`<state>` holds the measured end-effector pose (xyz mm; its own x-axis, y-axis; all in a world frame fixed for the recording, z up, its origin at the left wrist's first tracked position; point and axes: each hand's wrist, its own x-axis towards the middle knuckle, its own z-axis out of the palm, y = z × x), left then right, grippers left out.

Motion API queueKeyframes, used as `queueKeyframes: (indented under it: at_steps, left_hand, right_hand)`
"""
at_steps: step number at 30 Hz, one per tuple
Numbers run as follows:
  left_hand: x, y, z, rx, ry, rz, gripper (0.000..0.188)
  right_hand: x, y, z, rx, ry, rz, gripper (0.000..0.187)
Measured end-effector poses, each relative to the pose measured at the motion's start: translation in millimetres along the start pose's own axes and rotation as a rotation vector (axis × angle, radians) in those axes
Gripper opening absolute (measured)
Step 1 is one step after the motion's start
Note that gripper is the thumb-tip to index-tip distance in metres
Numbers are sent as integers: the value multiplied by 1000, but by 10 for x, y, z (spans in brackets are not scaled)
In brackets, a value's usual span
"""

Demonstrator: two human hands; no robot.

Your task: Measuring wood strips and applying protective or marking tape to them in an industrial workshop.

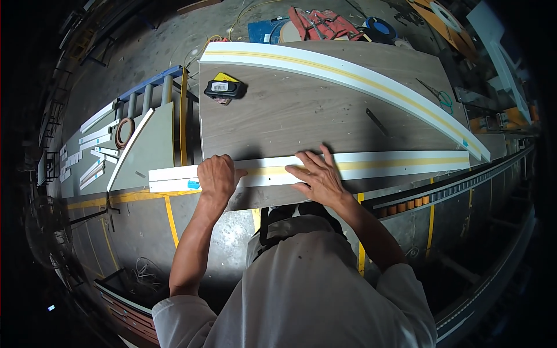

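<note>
A long white profile (400, 168) with a yellow strip along its middle lies along the near edge of the brown table. My left hand (217, 178) is closed on the profile's left part, knuckles up, its thumb on the yellow strip. The undersides of its fingers are hidden. Left of that hand no yellow shows on the profile, and a small blue patch (193, 184) sits beside the wrist. My right hand (318, 177) rests with spread fingers on the middle of the profile. A second white profile (325, 68), also yellow-striped, lies across the table's far side.
On the brown table (278, 116) are a black-and-yellow tape measure (223, 88), green-handled scissors (444, 101) and a thin dark blade-like piece (376, 120). A green-grey surface (151, 145) at left holds short white pieces and a brown tape roll (124, 133). A roller conveyor (418, 202) runs at right.
</note>
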<state>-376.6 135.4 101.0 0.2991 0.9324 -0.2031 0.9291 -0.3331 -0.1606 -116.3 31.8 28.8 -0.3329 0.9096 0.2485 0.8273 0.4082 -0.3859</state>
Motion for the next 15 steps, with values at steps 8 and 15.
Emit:
queueKeyframes:
  at_steps: [8, 15]
  left_hand:
    - [40, 23, 33, 29, -28, 1, 59]
    - [37, 65, -34, 48, -69, -32, 54]
  right_hand:
    - [-7, -3, 4, -1, 1, 4, 52]
    - [-8, -24, 26, -3, 6, 5, 53]
